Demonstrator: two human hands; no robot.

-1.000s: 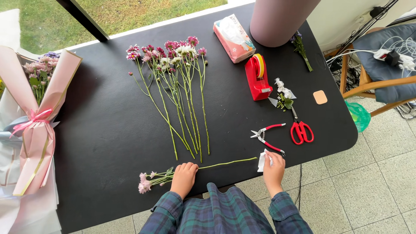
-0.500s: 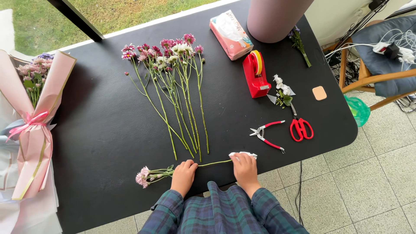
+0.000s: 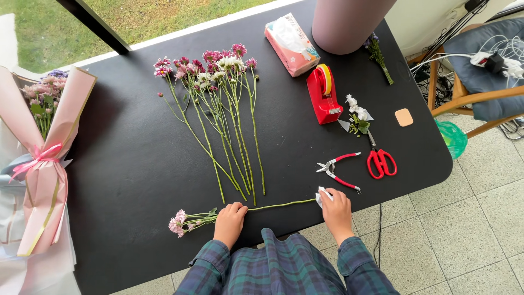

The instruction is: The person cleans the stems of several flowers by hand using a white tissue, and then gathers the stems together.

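Observation:
A single pink flower stem (image 3: pixel 273 206) lies along the near edge of the black table (image 3: pixel 136 164). My left hand (image 3: pixel 231 219) presses down on it near its blooms (image 3: pixel 178 222). My right hand (image 3: pixel 334 210) grips a small white tissue (image 3: pixel 322 195) around the cut end of the stem. A bunch of pink and purple flowers (image 3: pixel 218 104) lies spread out beyond my hands, stems toward me. Red-handled pliers (image 3: pixel 339 169) lie just past my right hand.
Red scissors (image 3: pixel 380 161), a small white sprig (image 3: pixel 357 117), a red tape dispenser (image 3: pixel 323 94), a tissue pack (image 3: pixel 291 42), a mauve paper roll (image 3: pixel 349 22) and a tan pad (image 3: pixel 404 117) lie at the right. A pink wrapped bouquet (image 3: pixel 46 158) rests at the left edge. A chair (image 3: pixel 480 71) stands right.
My right hand slid left along the stem with the tissue, then back right to the cut end. My left hand stayed on the stem.

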